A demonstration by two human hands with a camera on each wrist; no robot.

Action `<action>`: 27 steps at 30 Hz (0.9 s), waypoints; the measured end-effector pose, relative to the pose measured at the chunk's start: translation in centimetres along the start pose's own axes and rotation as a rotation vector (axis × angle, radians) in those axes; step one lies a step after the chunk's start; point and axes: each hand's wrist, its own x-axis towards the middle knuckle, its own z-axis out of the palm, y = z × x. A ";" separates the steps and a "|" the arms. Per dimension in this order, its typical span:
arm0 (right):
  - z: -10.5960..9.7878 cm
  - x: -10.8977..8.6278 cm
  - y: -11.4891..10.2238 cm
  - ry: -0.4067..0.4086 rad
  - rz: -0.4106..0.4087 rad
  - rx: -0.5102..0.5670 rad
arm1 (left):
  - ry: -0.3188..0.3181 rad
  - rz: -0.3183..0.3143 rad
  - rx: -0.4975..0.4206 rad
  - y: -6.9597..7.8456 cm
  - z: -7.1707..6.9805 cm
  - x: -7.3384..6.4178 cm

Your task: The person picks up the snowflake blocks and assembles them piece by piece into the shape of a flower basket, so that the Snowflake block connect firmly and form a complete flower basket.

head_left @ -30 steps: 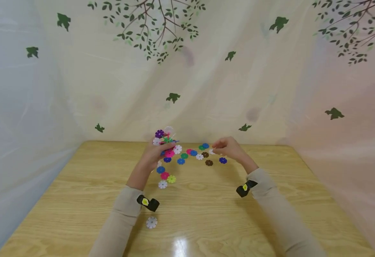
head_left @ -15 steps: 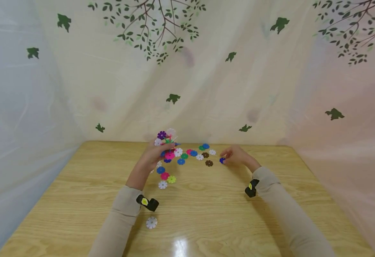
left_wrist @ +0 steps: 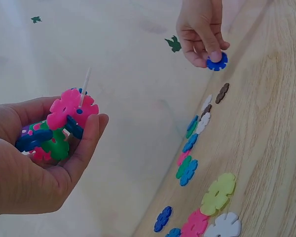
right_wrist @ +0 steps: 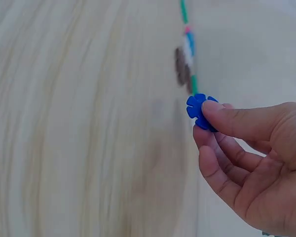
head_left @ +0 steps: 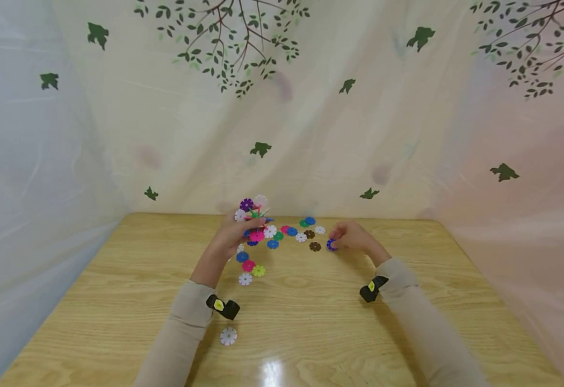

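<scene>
A cluster of interlocked snowflake discs (left_wrist: 71, 108) in pink, green, blue, purple and white sits in my left hand (head_left: 231, 234), thumb and fingers curled round it above the table. Between the thumb and fingertip of my right hand (head_left: 355, 236) I pinch a dark blue snowflake disc (right_wrist: 196, 111). In the left wrist view that disc hangs just over the table's far part, near the brown discs (left_wrist: 222, 93). Part of the cluster is hidden by the left hand's fingers.
Loose discs lie along the table's far part, including a light green one (head_left: 259, 270), a pink one (head_left: 248, 266) and a white one (head_left: 320, 230). A lone white disc (head_left: 229, 336) lies beside the left forearm. A printed curtain (head_left: 282, 107) stands behind the wooden table (head_left: 359, 333).
My right hand has moved from the white disc to the dark blue one, picked it up off the table and drawn it slightly left. The left hand barely moves with its cluster.
</scene>
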 end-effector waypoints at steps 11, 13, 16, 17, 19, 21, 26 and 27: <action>2.6 -0.2 -7.0 0.140 -0.012 0.364 | -0.010 -0.013 -0.006 -0.7 0.8 0.1; 3.2 -0.5 -8.3 0.173 -0.036 0.433 | -0.013 -0.013 0.002 -0.7 1.0 0.1; 4.1 -0.6 -9.9 0.231 -0.065 0.503 | -0.026 -0.006 0.012 -0.8 1.2 0.1; 4.5 -0.6 -10.3 0.247 -0.075 0.520 | -0.030 -0.004 0.015 -0.8 1.2 0.1; 5.2 -0.6 -10.9 0.277 -0.090 0.540 | -0.038 -0.006 0.025 -0.8 1.4 0.1; 5.8 -0.5 -11.3 0.311 -0.102 0.549 | -0.049 -0.005 0.029 -0.8 1.5 0.1; 7.0 -0.5 -11.9 0.388 -0.133 0.537 | -0.065 0.014 0.019 -0.8 1.7 0.0; 7.1 -0.5 -11.9 0.398 -0.136 0.531 | -0.066 0.021 0.014 -0.8 1.8 0.0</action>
